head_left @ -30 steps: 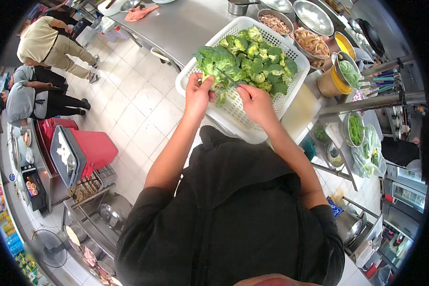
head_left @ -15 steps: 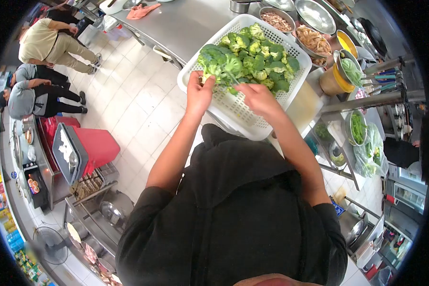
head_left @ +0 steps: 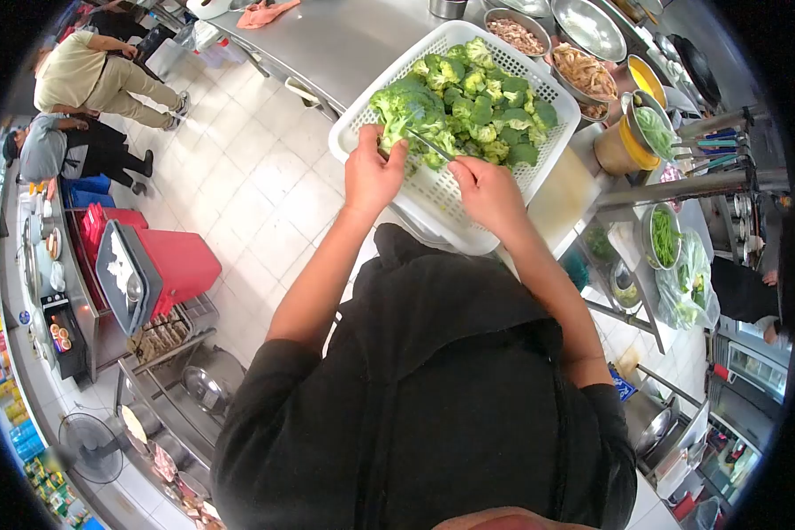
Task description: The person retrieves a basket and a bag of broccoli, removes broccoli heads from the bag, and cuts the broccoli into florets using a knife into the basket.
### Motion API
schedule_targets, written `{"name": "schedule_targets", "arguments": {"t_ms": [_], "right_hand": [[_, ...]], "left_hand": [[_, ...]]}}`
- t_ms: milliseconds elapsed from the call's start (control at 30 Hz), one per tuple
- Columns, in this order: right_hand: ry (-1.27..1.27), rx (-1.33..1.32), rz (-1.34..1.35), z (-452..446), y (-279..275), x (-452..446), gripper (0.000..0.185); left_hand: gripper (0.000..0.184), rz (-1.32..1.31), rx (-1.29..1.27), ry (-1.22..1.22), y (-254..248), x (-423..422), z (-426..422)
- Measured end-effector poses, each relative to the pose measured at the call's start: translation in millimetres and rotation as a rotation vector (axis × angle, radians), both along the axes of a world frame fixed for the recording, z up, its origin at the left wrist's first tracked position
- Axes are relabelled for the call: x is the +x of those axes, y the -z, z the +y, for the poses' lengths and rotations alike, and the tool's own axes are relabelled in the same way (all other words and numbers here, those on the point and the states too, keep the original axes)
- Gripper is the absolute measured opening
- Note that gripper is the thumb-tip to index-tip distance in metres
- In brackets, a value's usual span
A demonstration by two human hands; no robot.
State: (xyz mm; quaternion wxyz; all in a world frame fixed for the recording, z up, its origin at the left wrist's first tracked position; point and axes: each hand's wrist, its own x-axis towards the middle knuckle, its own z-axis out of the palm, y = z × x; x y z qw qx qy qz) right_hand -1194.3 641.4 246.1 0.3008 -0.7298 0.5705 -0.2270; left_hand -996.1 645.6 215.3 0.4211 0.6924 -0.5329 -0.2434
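Note:
My left hand (head_left: 374, 177) is closed round the stem of a large broccoli head (head_left: 405, 104), held over the left part of a white plastic basket (head_left: 437, 208). In my right hand (head_left: 488, 190) is a knife (head_left: 430, 145), its handle inside my fingers. The blade points up and left, its tip at the broccoli near the stem; whether it is cutting in cannot be made out. Beneath and to the right, many cut broccoli florets (head_left: 490, 110) fill the far and right side of the basket.
The basket rests on a steel counter (head_left: 344, 44). Bowls of chopped meat (head_left: 514, 35) and pale strips (head_left: 583, 71) stand beyond it. A cutting board (head_left: 564, 196) lies at right. A red bin (head_left: 181, 265) and people (head_left: 106, 75) are at left.
The knife has come clearly into view between my hands, its blade at the broccoli. My left hand keeps hold of the head. At left, a person in grey has shifted.

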Motion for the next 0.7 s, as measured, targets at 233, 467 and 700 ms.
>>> {"name": "schedule_targets", "arguments": {"t_ms": [233,467,700], "right_hand": [[0.025,0.044,0.033,-7,-3,3,0.031],[-0.01,0.001,-0.005,-21,11,14,0.033],[-0.027,0.067,0.045,-41,44,18,0.039]], "left_hand": [[0.034,-0.095,-0.049,0.029,1,1,-1],[0.033,-0.146,-0.047,0.022,7,7,-7],[0.033,-0.169,-0.076,0.061,18,0,-3]]}}
